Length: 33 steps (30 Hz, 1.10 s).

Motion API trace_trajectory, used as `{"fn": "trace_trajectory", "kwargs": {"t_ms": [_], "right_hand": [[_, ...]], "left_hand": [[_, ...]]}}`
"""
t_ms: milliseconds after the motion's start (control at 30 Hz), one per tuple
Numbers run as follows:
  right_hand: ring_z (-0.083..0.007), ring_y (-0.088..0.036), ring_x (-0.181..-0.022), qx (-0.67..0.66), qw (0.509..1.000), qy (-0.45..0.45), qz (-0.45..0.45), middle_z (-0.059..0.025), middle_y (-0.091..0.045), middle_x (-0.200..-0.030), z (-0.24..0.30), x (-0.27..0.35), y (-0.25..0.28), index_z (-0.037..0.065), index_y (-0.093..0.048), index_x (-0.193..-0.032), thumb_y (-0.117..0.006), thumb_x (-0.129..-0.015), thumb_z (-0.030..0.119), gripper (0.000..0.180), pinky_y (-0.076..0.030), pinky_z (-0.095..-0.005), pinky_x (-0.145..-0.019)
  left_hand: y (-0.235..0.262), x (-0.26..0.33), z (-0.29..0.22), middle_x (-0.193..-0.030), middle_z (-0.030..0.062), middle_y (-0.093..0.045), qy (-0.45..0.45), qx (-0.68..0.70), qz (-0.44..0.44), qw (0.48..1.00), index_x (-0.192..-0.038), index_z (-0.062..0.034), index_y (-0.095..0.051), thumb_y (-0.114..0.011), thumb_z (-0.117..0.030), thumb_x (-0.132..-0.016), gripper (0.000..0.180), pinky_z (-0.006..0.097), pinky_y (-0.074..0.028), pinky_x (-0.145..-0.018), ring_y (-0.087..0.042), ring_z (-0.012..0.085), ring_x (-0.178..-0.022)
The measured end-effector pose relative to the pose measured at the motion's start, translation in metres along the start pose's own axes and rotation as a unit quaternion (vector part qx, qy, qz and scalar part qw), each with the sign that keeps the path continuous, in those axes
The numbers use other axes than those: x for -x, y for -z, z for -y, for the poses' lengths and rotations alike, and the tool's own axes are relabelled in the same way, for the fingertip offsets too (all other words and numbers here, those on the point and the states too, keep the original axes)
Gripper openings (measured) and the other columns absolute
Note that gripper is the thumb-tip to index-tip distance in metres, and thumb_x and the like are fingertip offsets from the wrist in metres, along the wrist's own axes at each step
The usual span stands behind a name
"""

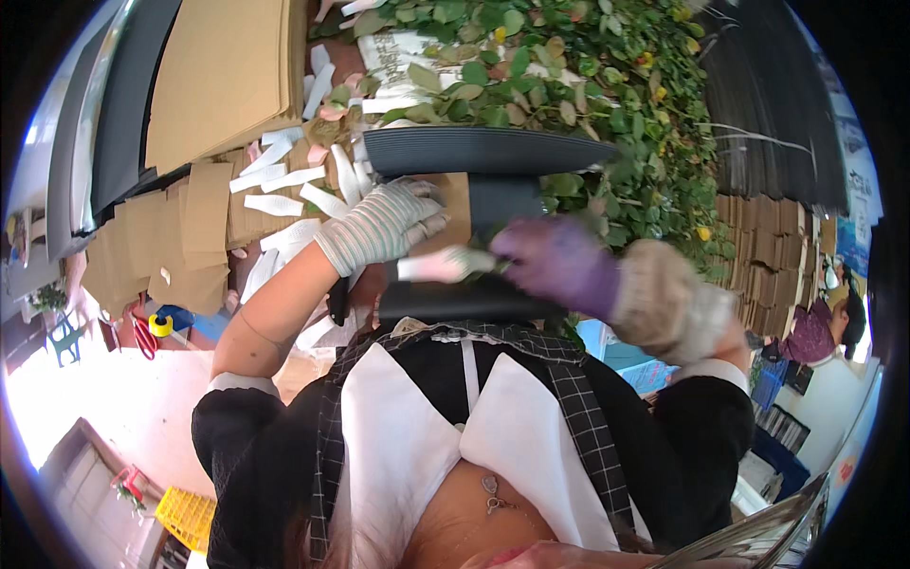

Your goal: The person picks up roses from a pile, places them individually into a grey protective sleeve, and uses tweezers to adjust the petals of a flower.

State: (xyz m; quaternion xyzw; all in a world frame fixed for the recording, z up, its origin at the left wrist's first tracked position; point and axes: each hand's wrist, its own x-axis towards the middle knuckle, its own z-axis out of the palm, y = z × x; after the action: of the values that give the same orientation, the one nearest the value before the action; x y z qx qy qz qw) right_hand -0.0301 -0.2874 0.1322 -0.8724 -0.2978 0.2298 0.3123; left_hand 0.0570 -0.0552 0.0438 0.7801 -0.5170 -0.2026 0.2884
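My right hand (559, 266), in a purple glove with a beige cuff and blurred by motion, is closed around the green stem end of a pale pink rose (445, 265). The rose's head lies toward the left, in a white net sleeve. My left hand (384, 223) wears a white striped glove; its fingers are stretched out over a piece of brown cardboard (457, 204), and it holds nothing I can see. The cardboard lies on a black sheet (504, 201), whose ribbed far edge (488, 150) stands up and whose near edge (464, 302) curves in front of my body.
Leafy rose stems (607, 85) heap up at the far right. Several white net sleeves (275, 205) lie left of my hand, beside stacked cardboard (223, 76). Red scissors (144, 337) and a yellow tape roll (160, 326) are at left. Black sheets (768, 104) stand at right. Another person (810, 332) is far right.
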Motion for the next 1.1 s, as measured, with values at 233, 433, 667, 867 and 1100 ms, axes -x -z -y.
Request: {"fn": "trace_trajectory", "kwargs": {"t_ms": [233,433,667,867,1100], "right_hand": [[-0.0325,-0.063,-0.08,0.017,0.966,-0.116,0.229,-0.0152,-0.063,-0.083,-0.028,-0.036,-0.041,0.006,-0.065,-0.084,-0.061,-0.08,0.027,0.022,-0.05,-0.0424,-0.073],[-0.033,-0.063,-0.081,0.047,0.969,-0.08,0.227,-0.0154,-0.062,-0.084,-0.034,-0.036,-0.046,0.006,-0.064,-0.086,-0.062,-0.08,0.026,0.021,-0.05,-0.0438,-0.073],[-0.0345,-0.064,-0.084,0.108,0.96,-0.066,0.251,-0.0178,-0.063,-0.088,-0.021,-0.043,-0.043,0.005,-0.064,-0.09,-0.061,-0.079,0.021,0.02,-0.051,-0.0445,-0.074],[-0.0309,-0.064,-0.095,0.095,0.975,-0.058,0.194,-0.0163,-0.066,-0.094,-0.024,-0.042,-0.047,0.008,-0.068,-0.098,-0.059,-0.082,0.022,0.023,-0.05,-0.0419,-0.084],[-0.0339,-0.063,-0.086,0.092,0.956,-0.13,0.245,-0.0154,-0.064,-0.09,-0.013,-0.044,-0.028,0.01,-0.066,-0.092,-0.059,-0.082,0.024,0.019,-0.05,-0.0422,-0.077]], "left_hand": [[0.0,0.018,-0.009,-0.136,0.0111,-0.047,-0.002,0.018,0.058,0.998,-0.096,-0.0097,-0.07,-0.059,-0.044,-0.084,0.037,0.05,-0.03,-0.106,-0.038,0.0346,-0.129],[-0.004,0.036,-0.011,-0.133,0.0057,-0.049,-0.005,-0.018,0.062,0.998,-0.092,-0.0093,-0.07,-0.063,-0.05,-0.078,0.043,0.045,-0.03,-0.107,-0.037,0.0315,-0.129],[0.029,0.062,-0.005,-0.093,0.0055,-0.06,-0.029,-0.017,0.133,0.99,-0.08,-0.0077,-0.069,-0.063,-0.032,-0.076,0.025,0.041,-0.045,-0.081,-0.055,0.0266,-0.098],[0.09,0.076,-0.022,-0.087,0.0133,-0.065,0.246,-0.065,0.093,0.963,-0.093,-0.0078,-0.069,-0.075,-0.025,-0.069,0.03,0.041,-0.048,-0.075,-0.061,0.0327,-0.084],[0.003,0.024,-0.023,-0.087,0.008,-0.063,-0.003,0.054,-0.043,0.998,-0.087,-0.0133,-0.069,-0.064,-0.029,-0.078,0.019,0.039,-0.045,-0.082,-0.058,0.029,-0.089]]}}
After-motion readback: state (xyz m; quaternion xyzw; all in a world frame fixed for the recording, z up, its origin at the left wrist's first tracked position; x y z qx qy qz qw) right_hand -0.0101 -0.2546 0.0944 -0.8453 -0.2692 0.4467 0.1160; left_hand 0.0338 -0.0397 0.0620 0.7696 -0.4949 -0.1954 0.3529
